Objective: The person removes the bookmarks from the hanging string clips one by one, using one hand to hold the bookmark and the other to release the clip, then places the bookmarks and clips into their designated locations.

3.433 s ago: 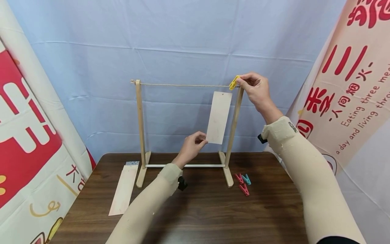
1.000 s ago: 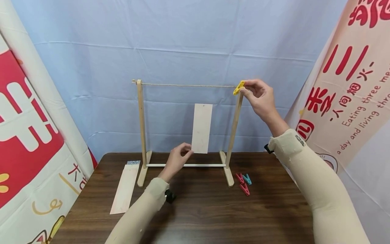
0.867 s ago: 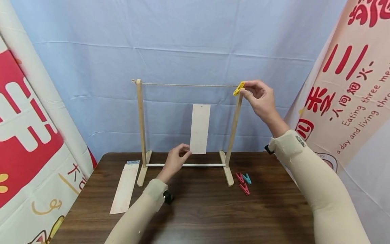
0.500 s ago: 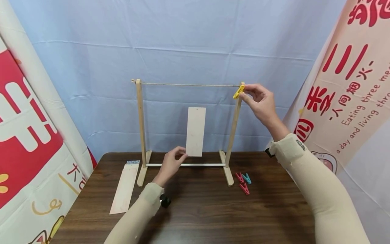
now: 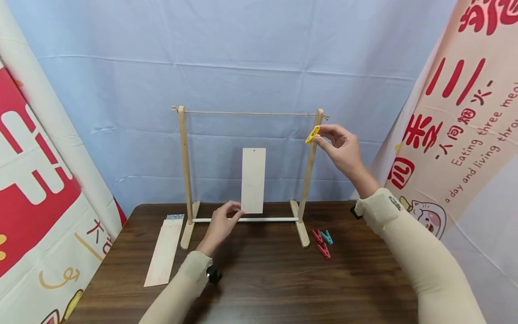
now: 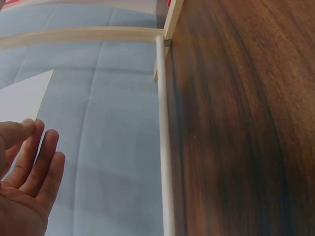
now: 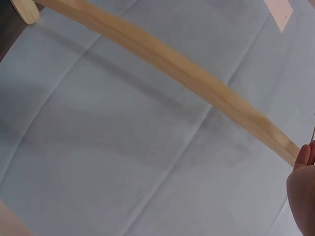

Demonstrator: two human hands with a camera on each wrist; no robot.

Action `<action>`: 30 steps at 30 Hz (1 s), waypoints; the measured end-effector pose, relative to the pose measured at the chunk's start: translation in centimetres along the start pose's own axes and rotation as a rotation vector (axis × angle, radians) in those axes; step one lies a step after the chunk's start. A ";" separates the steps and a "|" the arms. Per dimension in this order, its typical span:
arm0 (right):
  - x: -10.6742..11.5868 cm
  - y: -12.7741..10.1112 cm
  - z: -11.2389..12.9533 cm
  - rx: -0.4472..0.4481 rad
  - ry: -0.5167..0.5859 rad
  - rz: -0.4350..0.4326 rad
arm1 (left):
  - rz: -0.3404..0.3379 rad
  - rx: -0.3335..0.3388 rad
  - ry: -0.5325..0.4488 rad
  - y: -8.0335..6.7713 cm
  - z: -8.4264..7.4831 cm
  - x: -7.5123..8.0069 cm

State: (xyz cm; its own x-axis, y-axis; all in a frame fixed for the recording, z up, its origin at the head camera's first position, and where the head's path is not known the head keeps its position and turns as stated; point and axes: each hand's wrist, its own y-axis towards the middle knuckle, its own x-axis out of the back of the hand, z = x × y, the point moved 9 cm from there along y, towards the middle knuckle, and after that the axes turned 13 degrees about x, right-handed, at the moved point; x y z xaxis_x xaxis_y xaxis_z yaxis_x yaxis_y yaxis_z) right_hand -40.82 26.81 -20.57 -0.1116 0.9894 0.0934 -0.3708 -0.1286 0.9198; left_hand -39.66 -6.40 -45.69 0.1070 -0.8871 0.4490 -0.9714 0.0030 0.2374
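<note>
My left hand pinches the lower left corner of a pale rectangular card, which stands upright with a small hole near its top edge. In the left wrist view, thumb and forefinger hold the corner of the card while the other fingers spread apart. My right hand pinches a yellow clothespin in front of the right post, below the string. The string runs between the posts of a wooden stand. Only part of the right hand shows in the right wrist view; the clothespin is hidden there.
Pale cards lie stacked at the table's left, a blue-patterned piece peeking out behind. Two red clothespins and a teal clothespin lie right of the stand. A white crossbar joins the stand's feet above the brown table.
The left hand has carried the card left and down, away from the right post. The right hand with the yellow clothespin has dropped from the string's level to below it.
</note>
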 end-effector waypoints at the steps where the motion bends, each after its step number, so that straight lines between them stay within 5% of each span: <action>1: -0.1 -0.2 0.0 0.002 0.000 0.003 | -0.004 -0.003 -0.002 -0.1 0.1 0.1; 30: 0.5 -5.9 -1.8 -0.035 0.008 0.038 | -0.026 0.058 -0.017 -2.3 3.2 1.6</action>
State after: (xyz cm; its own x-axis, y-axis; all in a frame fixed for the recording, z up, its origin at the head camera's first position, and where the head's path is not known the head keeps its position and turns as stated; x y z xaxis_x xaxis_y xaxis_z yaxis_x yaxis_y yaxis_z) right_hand -40.34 27.93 -26.63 -0.1339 0.9831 0.1248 -0.3980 -0.1686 0.9017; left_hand -37.89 -9.36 -48.30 0.1289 -0.8942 0.4288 -0.9791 -0.0462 0.1980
